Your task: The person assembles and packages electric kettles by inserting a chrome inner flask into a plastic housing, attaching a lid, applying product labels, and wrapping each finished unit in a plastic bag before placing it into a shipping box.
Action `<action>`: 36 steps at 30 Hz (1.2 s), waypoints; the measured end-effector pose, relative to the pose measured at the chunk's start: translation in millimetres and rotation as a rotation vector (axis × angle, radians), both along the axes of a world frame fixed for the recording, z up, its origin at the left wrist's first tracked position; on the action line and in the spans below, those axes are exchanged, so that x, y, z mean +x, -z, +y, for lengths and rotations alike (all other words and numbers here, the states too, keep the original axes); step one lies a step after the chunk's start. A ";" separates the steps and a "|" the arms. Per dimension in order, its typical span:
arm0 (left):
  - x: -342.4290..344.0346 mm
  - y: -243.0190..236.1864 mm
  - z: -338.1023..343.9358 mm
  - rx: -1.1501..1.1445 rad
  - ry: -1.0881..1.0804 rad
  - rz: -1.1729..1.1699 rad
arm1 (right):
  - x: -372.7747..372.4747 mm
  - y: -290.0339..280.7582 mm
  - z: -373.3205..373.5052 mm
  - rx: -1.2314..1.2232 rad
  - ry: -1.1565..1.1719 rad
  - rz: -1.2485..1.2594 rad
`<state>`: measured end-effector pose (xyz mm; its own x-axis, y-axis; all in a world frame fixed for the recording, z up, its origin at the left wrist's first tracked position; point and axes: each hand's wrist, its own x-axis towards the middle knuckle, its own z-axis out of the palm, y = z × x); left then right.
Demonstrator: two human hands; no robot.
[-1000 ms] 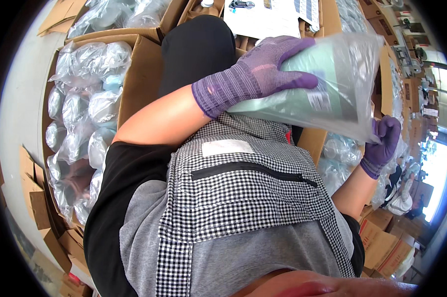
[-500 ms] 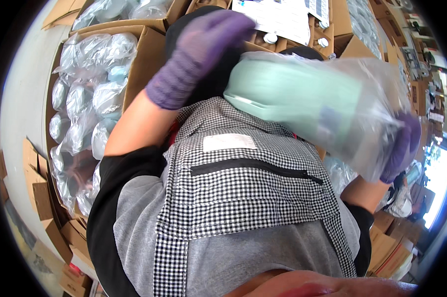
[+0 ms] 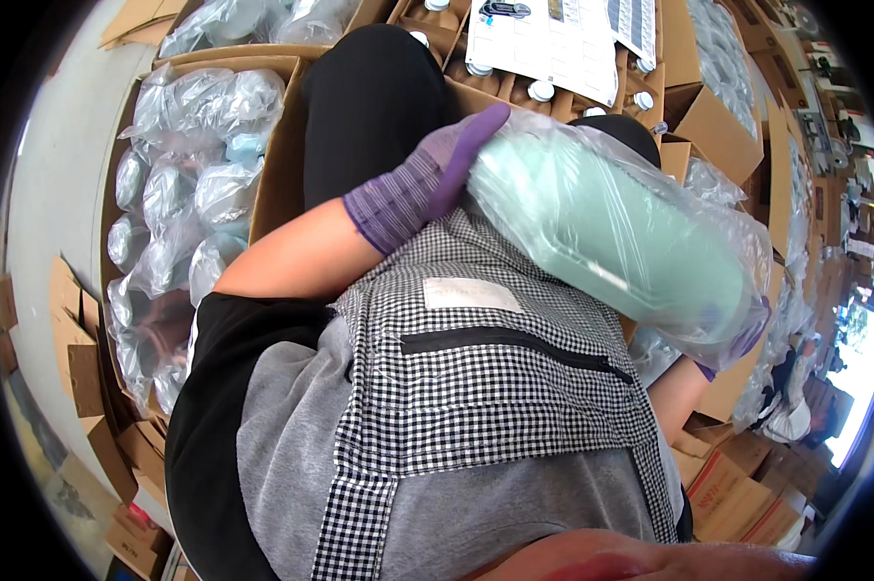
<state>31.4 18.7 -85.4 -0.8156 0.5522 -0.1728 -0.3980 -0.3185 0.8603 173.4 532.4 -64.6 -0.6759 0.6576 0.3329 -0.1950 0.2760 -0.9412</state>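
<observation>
A large pale green container (image 3: 621, 223) with rounded edges lies slantwise across my lap, wrapped in a clear plastic bag (image 3: 732, 232). My left hand (image 3: 448, 160), in a purple knit glove, grips its upper left end. The thumb shows on top, while the other fingers are hidden behind the end. At the lower right end, my right hand (image 3: 750, 337) in a matching glove supports the container from beneath. Only a purple edge of that hand shows past the plastic, so its fingers are mostly covered.
To my left stands a cardboard box (image 3: 287, 116) packed with plastic-wrapped vessels (image 3: 170, 194). Ahead, a divided carton holds brown bottles with white caps (image 3: 540, 90), partly covered by a paper sheet (image 3: 538, 44). More cartons (image 3: 718, 131) stand to the right.
My left hand has come down and right, from apart to gripping the container's left end. The container has tilted further, its right end lower, and my right hand has moved down and left.
</observation>
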 end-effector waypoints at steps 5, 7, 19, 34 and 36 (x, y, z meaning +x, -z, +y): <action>-13.7 23.6 -2.0 -0.604 -0.170 0.891 | -1.6 22.4 -16.0 0.678 0.212 -0.330; -18.1 -8.6 4.9 -0.206 -0.057 0.163 | 5.5 41.4 -1.4 0.498 0.123 -0.269; -75.3 22.7 34.1 0.007 0.455 -0.451 | -4.1 33.1 -60.6 0.512 0.044 -0.284; -140.5 56.9 60.0 0.204 0.756 -0.398 | -1.9 30.2 -54.5 0.472 0.029 -0.263; -153.0 71.4 42.9 0.181 0.856 -0.367 | 0.2 28.8 -52.6 0.464 0.019 -0.262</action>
